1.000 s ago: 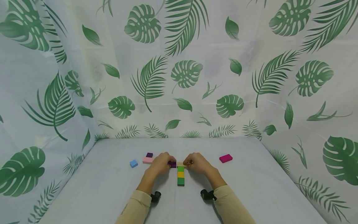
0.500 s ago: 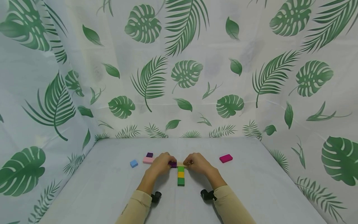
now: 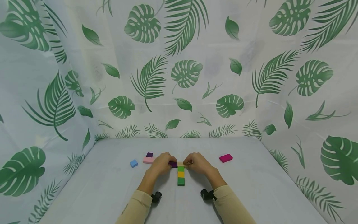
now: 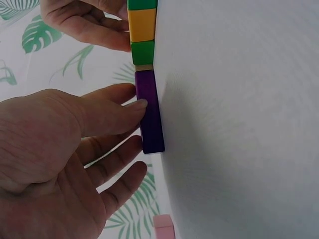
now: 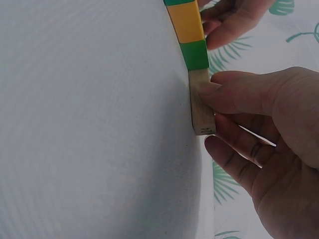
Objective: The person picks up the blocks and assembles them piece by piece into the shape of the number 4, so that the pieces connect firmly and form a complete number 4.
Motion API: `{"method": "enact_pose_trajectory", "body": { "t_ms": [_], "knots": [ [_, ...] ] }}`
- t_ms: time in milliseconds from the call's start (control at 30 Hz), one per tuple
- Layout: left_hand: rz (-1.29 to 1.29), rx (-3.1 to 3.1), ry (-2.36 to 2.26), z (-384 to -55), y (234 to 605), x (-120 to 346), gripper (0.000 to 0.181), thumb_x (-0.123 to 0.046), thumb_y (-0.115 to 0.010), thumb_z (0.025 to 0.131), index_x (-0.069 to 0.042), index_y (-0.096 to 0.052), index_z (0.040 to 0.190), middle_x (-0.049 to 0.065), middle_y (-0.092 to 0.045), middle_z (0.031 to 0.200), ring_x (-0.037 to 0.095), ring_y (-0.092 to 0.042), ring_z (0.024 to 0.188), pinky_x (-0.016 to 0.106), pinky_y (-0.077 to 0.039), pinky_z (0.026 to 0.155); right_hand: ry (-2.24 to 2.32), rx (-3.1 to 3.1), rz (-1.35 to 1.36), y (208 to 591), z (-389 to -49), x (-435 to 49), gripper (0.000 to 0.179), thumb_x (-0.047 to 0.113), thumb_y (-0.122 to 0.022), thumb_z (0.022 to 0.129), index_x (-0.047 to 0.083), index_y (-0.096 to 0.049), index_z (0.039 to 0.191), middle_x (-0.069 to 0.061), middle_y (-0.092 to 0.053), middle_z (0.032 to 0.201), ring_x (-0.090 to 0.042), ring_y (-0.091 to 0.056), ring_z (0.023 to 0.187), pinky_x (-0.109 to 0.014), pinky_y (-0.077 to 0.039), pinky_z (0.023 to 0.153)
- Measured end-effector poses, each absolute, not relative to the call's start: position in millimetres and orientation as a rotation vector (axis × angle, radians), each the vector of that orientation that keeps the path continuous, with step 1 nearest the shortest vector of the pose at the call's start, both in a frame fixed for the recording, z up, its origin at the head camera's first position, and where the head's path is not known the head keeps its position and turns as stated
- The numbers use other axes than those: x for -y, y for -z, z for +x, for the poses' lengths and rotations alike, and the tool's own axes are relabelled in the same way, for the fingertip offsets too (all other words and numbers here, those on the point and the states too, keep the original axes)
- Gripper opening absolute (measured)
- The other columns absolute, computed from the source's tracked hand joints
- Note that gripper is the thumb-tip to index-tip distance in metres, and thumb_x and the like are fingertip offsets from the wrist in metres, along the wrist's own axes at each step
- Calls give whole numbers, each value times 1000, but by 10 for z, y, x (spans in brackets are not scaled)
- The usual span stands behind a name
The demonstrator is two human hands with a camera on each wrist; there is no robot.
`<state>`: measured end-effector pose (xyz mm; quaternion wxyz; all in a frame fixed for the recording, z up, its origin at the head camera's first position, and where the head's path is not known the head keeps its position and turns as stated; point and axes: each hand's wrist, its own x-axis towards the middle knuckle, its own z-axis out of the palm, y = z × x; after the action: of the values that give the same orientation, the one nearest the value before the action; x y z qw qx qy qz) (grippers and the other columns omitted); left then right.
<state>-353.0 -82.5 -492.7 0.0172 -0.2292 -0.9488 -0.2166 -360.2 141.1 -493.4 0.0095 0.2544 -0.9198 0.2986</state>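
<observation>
My left hand [image 3: 160, 163] pinches a dark purple block [image 4: 151, 127] between thumb and fingers, low at the table. Opposite it, my right hand [image 3: 198, 163] pinches a plain wooden block [image 5: 200, 114] with small dark marks on its end. The purple block's inner end is right at the wooden block's end. From there a straight row runs toward me: a light green block [image 3: 181, 169], a yellow block [image 3: 181, 175] and a darker green block [image 3: 181, 182]. The light green one is against the wooden block. My fingers hide part of both held blocks.
Left of my left hand lie a pink block [image 3: 148, 160], a small dark purple block [image 3: 149, 155] behind it, and a light blue block [image 3: 134, 163]. A magenta block [image 3: 226, 158] lies to the right. A leaf-patterned curtain [image 3: 195, 124] borders the white table [image 3: 251, 193].
My left hand has slid the purple block slightly right, closing the narrow gap to the wooden block. My right hand and the other blocks stay in place.
</observation>
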Motion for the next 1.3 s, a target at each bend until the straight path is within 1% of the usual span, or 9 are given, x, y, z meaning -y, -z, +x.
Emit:
{"method": "enact_pose_trajectory", "body": {
  "t_ms": [267, 500, 667, 800, 933, 1067, 1133, 1200, 1300],
  "knots": [
    [-626, 2975, 778, -3553, 4900, 864, 30, -3, -70, 95, -16, -77, 121, 7, -68, 118, 24, -62, 112, 46, -52, 105, -945, 2887, 790, 4946, -3623, -1417, 17, 0, -80, 87, 8, -83, 101, -3, -78, 99, -17, -66, 92, -45, -58, 87],
    [-549, 2932, 919, -3552, 4795, 1038, 27, -10, -69, 100, -12, -74, 126, 13, -66, 125, 30, -60, 120, 50, -50, 108, -958, 2915, 783, 4952, -3635, -1431, 17, 2, -79, 88, 9, -82, 103, -1, -77, 100, -16, -65, 92, -44, -57, 88],
    [-554, 2886, 936, -3582, 4749, 1204, 28, -10, -70, 99, -7, -73, 127, 18, -66, 125, 35, -62, 118, 52, -51, 102, -960, 2906, 804, 4948, -3629, -1435, 17, 0, -79, 88, 7, -82, 103, -3, -77, 100, -16, -65, 92, -44, -57, 87],
    [-540, 2869, 946, -3601, 4735, 1311, 29, -10, -70, 99, -6, -72, 127, 18, -67, 123, 37, -62, 117, 52, -52, 100, -965, 2897, 808, 4944, -3618, -1431, 17, 0, -79, 87, 7, -82, 102, -4, -78, 101, -17, -65, 93, -44, -57, 87],
    [-500, 2854, 959, -3606, 4726, 1401, 29, -10, -71, 98, -7, -73, 127, 17, -67, 122, 35, -62, 113, 51, -52, 98, -968, 2891, 809, 4946, -3619, -1431, 17, 0, -79, 87, 6, -82, 103, -4, -77, 101, -17, -65, 93, -44, -56, 86],
    [-462, 2842, 982, -3614, 4722, 1472, 29, -10, -71, 98, -8, -73, 127, 18, -67, 120, 28, -60, 100, 45, -52, 86, -973, 2890, 810, 4943, -3613, -1430, 17, 0, -79, 87, 6, -82, 103, -4, -77, 101, -17, -64, 92, -43, -56, 86],
    [-456, 2838, 1009, -3618, 4721, 1497, 30, -10, -71, 98, -7, -73, 128, 19, -66, 119, 27, -58, 97, 42, -51, 83, -978, 2890, 807, 4939, -3609, -1429, 17, 0, -79, 87, 6, -82, 102, -4, -77, 101, -17, -64, 92, -44, -56, 86],
    [-455, 2838, 1034, -3618, 4721, 1514, 31, -10, -71, 98, -6, -72, 129, 19, -65, 118, 29, -59, 99, 42, -51, 83, -979, 2892, 804, 4937, -3609, -1428, 16, 0, -79, 87, 6, -82, 102, -4, -77, 101, -17, -64, 93, -44, -56, 86],
    [-444, 2841, 1057, -3621, 4725, 1545, 31, -10, -71, 98, -5, -72, 129, 17, -67, 121, 34, -62, 110, 46, -53, 91, -975, 2893, 800, 4936, -3608, -1426, 16, 0, -79, 87, 6, -82, 102, -4, -77, 101, -17, -64, 93, -44, -56, 86]
  ]
}}
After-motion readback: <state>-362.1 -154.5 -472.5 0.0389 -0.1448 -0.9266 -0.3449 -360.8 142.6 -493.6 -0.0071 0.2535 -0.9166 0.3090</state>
